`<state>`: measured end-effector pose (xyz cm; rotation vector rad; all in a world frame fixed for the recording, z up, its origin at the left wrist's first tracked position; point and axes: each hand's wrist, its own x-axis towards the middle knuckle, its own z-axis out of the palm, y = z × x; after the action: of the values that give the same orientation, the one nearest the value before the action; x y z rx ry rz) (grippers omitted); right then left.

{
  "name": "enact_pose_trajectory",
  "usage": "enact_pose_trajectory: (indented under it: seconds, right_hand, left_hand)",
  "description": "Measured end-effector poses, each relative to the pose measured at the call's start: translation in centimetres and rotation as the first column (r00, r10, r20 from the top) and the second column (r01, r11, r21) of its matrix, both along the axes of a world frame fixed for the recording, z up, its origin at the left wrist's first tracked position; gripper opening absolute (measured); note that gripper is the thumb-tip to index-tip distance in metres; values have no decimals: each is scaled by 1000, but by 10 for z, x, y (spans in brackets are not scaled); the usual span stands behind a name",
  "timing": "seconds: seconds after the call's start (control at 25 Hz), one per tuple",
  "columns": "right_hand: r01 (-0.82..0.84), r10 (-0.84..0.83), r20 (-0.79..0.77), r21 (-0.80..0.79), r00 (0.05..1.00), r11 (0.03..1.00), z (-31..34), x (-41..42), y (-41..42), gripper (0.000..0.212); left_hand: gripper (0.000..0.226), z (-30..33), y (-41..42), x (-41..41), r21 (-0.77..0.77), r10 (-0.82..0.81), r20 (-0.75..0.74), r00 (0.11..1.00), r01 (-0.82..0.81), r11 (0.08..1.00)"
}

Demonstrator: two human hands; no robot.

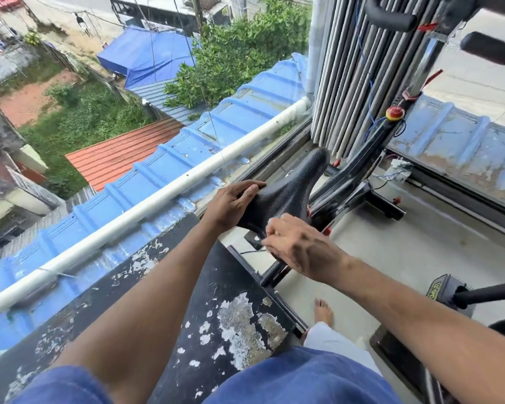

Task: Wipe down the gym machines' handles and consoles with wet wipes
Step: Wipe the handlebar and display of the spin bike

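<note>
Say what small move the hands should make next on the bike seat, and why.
Probably draw the right hand, which pinches a bit of white wipe at the seat's rear edge, forward along the black top toward its nose. The left hand already grips the seat's left side to steady it, and the top ahead of the wipe lies bare.

head cam | looks forward-down | close over hands [263, 225] at saddle [292, 185] | single view
</note>
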<state>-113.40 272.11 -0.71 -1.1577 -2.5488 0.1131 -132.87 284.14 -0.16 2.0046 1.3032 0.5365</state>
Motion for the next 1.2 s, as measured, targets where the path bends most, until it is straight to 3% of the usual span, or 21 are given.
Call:
enact_pose_trajectory:
  seconds: [0.12,0.2,0.36,0.48,0.56,0.64,0.72,0.8,0.88,0.96,1.12,1.2]
  right_hand:
    - [241,-248,-191,-58,950,969,17,9,32,10]
    - [316,-326,-257,-79,910,945,20,8,35,8]
    - [95,-97,-58,-37,994,995,10,-20,6,11]
    - [2,-2,78,3,997,1000,7,-20,4,13]
    - [138,-140,-66,-37,988,990,13,-8,20,11]
    - [341,-367,-251,-141,896,929,22,10,36,7]
    - [390,-429,-315,-179,847,903,24,19,37,8]
    - [289,-311,-268,-117,912,950,21,8,13,9]
    - [117,-124,-125,-67,984,991,12,-5,-24,12]
    - [31,-32,-49,-21,998,999,0,2,-43,10]
    - [135,-146,-350,-55,926,989,-9,28,-45,7]
    - [224,-232,-406,-70,884,972,-14,19,-48,7]
  left_hand:
    - [34,-2,-3,1,2,13,20,1000,-13,1000]
    - [33,-1,-3,1,14,23,12,1000,-23,1000]
    - [30,1,-3,1,39,53,-18,998,-52,998]
    - [29,2,-5,2,45,64,5,998,-64,997]
    - [29,3,-6,2,45,70,3,998,-70,997]
    - [30,3,-7,2,48,65,7,998,-66,997]
    - [30,4,-7,2,49,61,4,998,-62,997]
    - [30,5,-8,2,51,68,6,998,-68,996]
    - [29,4,-8,2,58,77,13,997,-78,995]
    - [29,3,-9,2,61,82,17,997,-82,995]
    - [29,1,-9,2,82,80,26,996,-82,993]
    - [28,1,-9,2,98,82,21,996,-84,992]
